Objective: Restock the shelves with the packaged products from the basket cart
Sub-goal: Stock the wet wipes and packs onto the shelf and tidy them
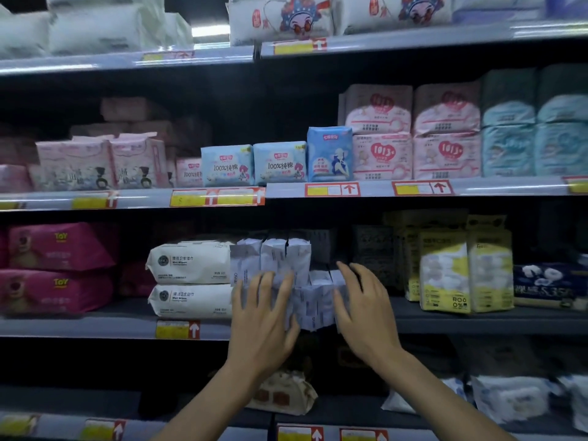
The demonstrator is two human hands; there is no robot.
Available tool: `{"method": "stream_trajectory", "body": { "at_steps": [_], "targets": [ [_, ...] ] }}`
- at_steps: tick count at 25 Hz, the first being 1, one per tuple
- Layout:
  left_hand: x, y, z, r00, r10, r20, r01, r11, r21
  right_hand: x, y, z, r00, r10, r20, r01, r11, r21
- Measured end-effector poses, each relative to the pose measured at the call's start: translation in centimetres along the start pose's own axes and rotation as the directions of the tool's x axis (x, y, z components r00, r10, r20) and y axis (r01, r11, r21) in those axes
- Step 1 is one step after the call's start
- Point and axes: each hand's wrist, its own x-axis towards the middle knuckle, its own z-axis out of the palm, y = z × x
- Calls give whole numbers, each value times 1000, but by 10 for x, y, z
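Both hands, left hand [264, 316] and right hand [366, 313], press open-fingered against stacked white-and-grey packs [286, 265], gripping nothing, on the shelf [95, 326].

White grey-printed packs [286, 265]; magenta bear-print packs [57, 246]; yellow-and-white packs [445, 275]

I see a grey shelf [95, 326] at hand height. On it, from left, lie two stacked pink packs [57, 272], two stacked white wipe packs [191, 281], a cluster of upright pale packets [280, 265], yellow-and-white bags [458, 272] and a dark blue pack [547, 284] at the right end.
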Motion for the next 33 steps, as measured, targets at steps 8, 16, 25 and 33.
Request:
{"method": "stream_trajectory", "body": {
  "at_steps": [8,16,25,33],
  "targets": [
    [-2,15,7,1000,-9,7,9,999,-46,19,14,-1,927,354,123,-371,820,436],
    [-3,-1,48,995,69,-73,-69,998,1,107,23,27,881,404,245,-472,719,510],
    [-6,-9,71,957,149,-249,-145,989,35,174,48,91,865,335,373,-448,851,274],
    [-6,-6,67,974,136,-182,-131,991,40,170,47,75,835,297,464,-429,879,209]
  ]
}}
